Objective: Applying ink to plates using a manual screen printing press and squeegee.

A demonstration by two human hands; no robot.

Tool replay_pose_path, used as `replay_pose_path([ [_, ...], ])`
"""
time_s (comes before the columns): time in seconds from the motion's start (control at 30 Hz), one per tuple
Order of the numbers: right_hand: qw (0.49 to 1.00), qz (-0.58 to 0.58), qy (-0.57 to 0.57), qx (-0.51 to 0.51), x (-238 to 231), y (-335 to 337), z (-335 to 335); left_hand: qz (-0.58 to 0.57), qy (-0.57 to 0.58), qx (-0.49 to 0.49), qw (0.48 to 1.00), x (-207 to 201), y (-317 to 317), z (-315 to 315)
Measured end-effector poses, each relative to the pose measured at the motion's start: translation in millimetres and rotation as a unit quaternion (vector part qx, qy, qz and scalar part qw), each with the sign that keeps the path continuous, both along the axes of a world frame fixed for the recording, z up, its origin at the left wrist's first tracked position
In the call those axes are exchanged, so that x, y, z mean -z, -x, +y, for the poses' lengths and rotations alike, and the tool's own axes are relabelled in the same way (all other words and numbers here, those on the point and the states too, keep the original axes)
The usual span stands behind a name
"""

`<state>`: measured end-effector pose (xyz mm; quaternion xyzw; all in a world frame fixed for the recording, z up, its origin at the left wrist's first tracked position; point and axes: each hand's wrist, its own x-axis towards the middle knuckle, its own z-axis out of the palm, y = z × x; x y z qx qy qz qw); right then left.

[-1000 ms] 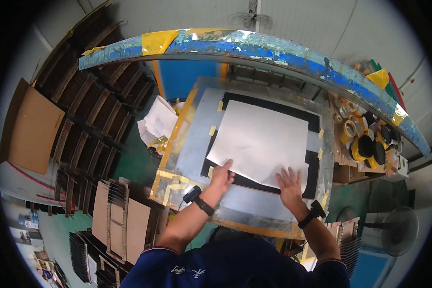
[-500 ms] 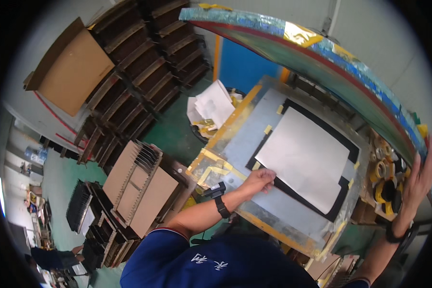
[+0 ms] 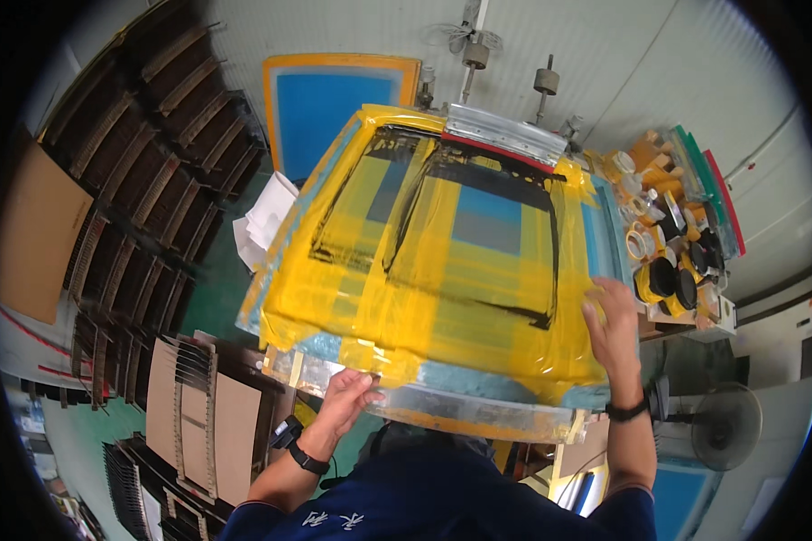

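Note:
A printing screen [image 3: 478, 329] covered in yellow tape lies lowered over the worktable [image 3: 478, 424], with black ink smeared around its windows. Over the screen's right side is my right hand [image 3: 613, 325], fingers curved and apart, gripping nothing. My left hand [image 3: 343, 403] is at the near edge, left of the middle, its fingertips pinched together; whatever they hold, if anything, is too small to name. At the screen's far side rests a silver squeegee [image 3: 505, 135] with a red lower edge. The sheet beneath is mostly hidden.
Tape rolls and ink tubs [image 3: 668, 279] crowd a side stand at the right. Dark slatted racks [image 3: 135, 171] fill the left, above cardboard on a drying rack [image 3: 180, 415]. A blue screen [image 3: 334, 108] leans behind; a fan [image 3: 726, 424] stands at lower right.
The screen has come down from its raised, tilted position and now covers the white sheet. My right hand has left its raised edge; my left hand has drawn back to the near edge.

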<state>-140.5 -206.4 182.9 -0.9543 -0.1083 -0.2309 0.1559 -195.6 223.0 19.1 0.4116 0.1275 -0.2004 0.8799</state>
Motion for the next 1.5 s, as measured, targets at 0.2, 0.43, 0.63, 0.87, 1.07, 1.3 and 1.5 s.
replay_pose_path([
  [0.2, 0.989, 0.145, 0.036, -0.004, 90, -187, -58, 0.168, -0.252, 0.086, 0.949, 43, -12, -3],
  [0.43, 0.958, 0.117, 0.256, 0.056, 139, -360, -91, 0.206, -0.371, 0.161, 0.891, 34, -19, -2],
  [0.63, 0.953, 0.161, 0.227, 0.117, 122, -421, -81, 0.221, -0.383, 0.16, 0.883, 31, -20, -4],
  [0.87, 0.995, 0.065, 0.053, -0.054, 147, -337, -58, 0.208, -0.362, 0.151, 0.896, 29, -23, 0],
  [1.07, 0.983, 0.138, 0.11, -0.044, 168, -257, -31, 0.183, -0.37, 0.172, 0.895, 36, -24, 2],
  [1.3, 0.969, 0.226, 0.099, -0.007, 131, -197, -4, 0.168, -0.375, 0.167, 0.896, 37, -21, 1],
  [1.5, 0.988, 0.146, 0.041, -0.043, 121, -82, 37, -0.144, -0.48, 0.272, 0.821, 2, -24, 1],
])
